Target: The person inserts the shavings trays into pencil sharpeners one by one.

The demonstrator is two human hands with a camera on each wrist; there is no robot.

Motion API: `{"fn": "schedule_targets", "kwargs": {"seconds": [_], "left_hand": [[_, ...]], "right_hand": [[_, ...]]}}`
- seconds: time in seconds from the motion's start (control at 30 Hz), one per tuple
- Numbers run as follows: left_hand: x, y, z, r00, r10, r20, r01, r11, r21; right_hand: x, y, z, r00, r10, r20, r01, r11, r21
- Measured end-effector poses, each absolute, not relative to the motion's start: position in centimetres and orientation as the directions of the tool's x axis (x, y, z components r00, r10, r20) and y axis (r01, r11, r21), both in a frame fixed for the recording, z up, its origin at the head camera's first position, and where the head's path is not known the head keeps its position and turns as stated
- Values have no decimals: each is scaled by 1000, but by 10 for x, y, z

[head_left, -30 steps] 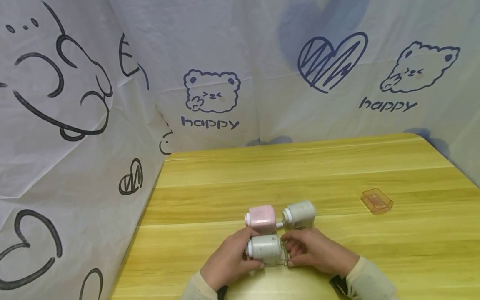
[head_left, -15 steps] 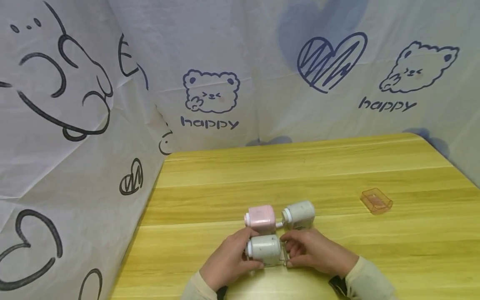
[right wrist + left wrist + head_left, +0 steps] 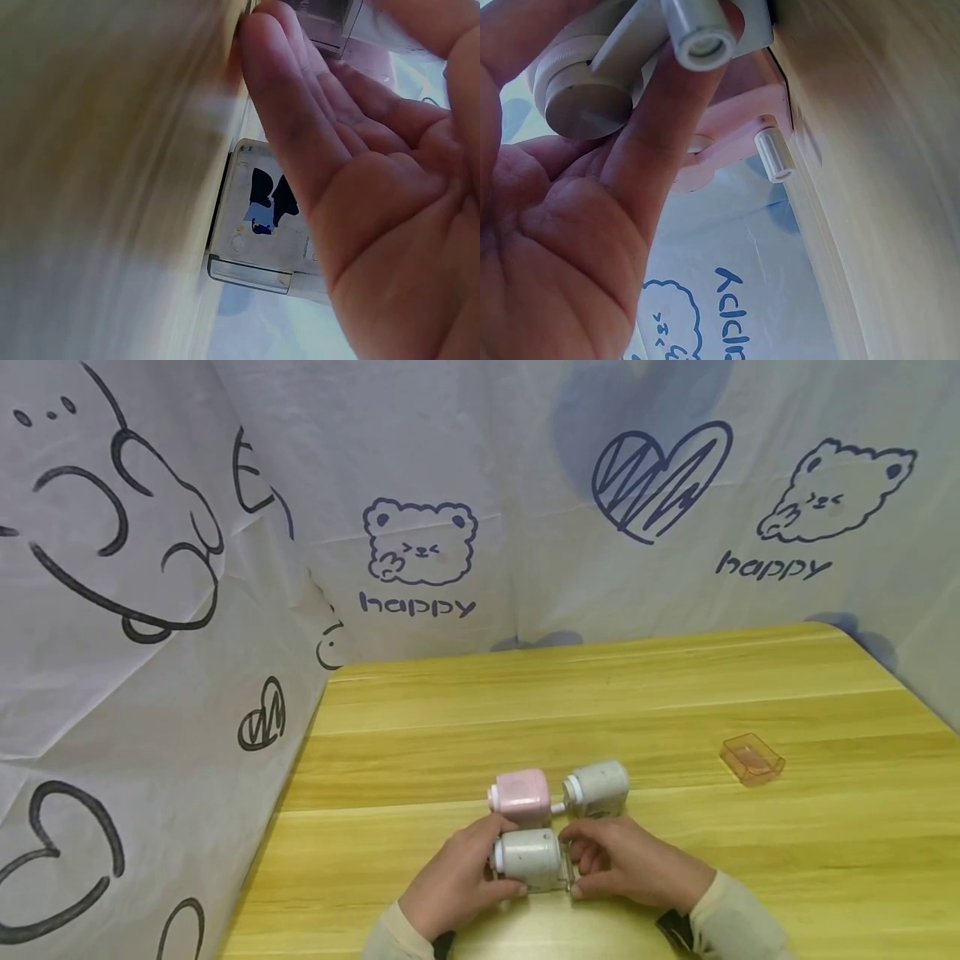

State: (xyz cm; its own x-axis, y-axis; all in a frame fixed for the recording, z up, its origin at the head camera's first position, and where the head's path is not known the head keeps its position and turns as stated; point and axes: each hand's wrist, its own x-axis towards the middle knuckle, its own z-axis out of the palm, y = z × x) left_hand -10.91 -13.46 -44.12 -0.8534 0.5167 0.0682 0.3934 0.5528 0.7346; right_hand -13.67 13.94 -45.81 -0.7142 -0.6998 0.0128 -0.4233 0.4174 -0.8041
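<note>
Two hands on it now, working close together over the yellow wood-grain desk (image 3: pixel 600 702)! The left hand (image 3: pixel 453 881) has a firm grasp on the near grey device (image 3: pixel 532 860), thumb along the front and fingers behind. It lies between the two hands, white collar to the left; whether it rests on the wood, I can't tell. From the left wrist, there's its crank arm (image 3: pixel 630 37), a white handle (image 3: pixel 705 41) at the end, fingers right beside it.

Over to the right hand (image 3: pixel 645 868): thumb and forefinger pinch a clear piece (image 3: pixel 567 868) at the device's right end, the other fingers curled in.

Just behind sits the pink device (image 3: pixel 525 797), and to its right the far grey device (image 3: pixel 600 789), a white peg (image 3: pixel 557 809) showing between them. The right wrist view picks out a black-and-blue picture (image 3: pixel 266 199) on that far one's side. Well apart, off to the right, lies a see-through orange tray (image 3: pixel 738 768). Beyond the desk hangs a pale cloth (image 3: pixel 517 510) with bears, hearts and "happy" lettering.
</note>
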Motion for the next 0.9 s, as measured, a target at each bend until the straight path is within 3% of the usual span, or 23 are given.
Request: {"fn": "schedule_targets", "kwargs": {"seconds": [0.9], "left_hand": [[-108,-133,-441,-836,543,79,421,542,727]], "right_hand": [[-132,134,-459,-685,-722,94,-505,377,-776]]}}
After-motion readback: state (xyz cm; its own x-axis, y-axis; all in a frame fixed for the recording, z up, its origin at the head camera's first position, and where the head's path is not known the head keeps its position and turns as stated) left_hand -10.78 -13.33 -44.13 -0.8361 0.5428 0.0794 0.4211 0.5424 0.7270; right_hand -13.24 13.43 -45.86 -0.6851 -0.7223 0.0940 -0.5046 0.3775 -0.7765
